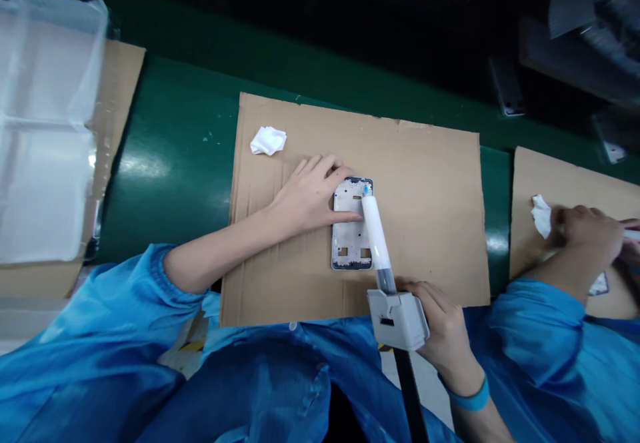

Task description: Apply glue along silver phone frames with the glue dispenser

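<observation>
At the middle of the frame a metal phone frame (351, 224) lies flat on a cardboard sheet (430, 196), its long side running up and down the picture. A dispensing syringe (376, 233) slants across its right edge, with the tip near the upper right corner of the part.

Judging from this, the main risk is a smeared or misplaced bead: the part is only pinned by one thumb, so a sideways push from the tip could slide it on the smooth cardboard. The black hose (410, 390) trailing to the bottom edge could also tug the tool off line.

The left hand (310, 193) comes in from the left, fingers spread and flat on the cardboard and the frame's upper edge. Its thumb is pressed across the metal, holding it down rather than gripping. The right hand (443, 326), lower right of centre, is closed around the grey block (399, 318) at the syringe's rear.

A crumpled white wipe (269, 140) sits on the sheet's upper left corner, and a green belt (170, 163) shows beneath. At the right edge a co-worker's hand (587, 233) works on a second cardboard (530, 176), and clear plastic bags (45, 123) fill the upper left
</observation>
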Demonstrator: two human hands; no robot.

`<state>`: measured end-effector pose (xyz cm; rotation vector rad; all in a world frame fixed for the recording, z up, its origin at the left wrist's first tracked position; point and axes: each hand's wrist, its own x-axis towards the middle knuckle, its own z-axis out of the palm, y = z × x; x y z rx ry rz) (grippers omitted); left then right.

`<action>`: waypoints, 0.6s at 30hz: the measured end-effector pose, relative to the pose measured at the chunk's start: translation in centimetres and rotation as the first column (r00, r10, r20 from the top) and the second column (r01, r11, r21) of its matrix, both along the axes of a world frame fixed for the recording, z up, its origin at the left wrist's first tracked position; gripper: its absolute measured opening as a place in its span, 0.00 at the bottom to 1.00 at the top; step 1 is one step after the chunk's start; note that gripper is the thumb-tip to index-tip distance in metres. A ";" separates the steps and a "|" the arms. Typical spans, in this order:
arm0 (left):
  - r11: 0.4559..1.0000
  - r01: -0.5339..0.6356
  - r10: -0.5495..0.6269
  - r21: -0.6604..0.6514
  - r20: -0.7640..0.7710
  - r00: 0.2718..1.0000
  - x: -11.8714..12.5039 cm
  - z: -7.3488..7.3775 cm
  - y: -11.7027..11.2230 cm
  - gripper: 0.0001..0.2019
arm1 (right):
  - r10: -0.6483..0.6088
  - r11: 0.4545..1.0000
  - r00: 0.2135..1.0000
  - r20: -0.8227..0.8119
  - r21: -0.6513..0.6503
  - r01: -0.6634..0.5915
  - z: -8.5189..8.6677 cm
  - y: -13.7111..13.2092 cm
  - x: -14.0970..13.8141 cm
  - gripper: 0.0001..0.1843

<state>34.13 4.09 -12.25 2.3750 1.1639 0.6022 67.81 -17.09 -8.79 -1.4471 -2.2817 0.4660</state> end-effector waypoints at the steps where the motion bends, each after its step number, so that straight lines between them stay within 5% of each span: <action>1: 1.000 0.000 0.000 -0.001 -0.003 1.000 0.0 0.0 0.0 0.40 | 0.007 1.000 1.000 0.006 0.012 -0.007 0.1 0.1 -0.1 0.16; 18: 1.000 0.009 -0.010 -0.015 -0.005 1.000 -0.2 0.2 0.1 0.41 | 0.051 0.998 0.999 0.016 0.036 -0.051 0.7 0.5 -0.5 0.14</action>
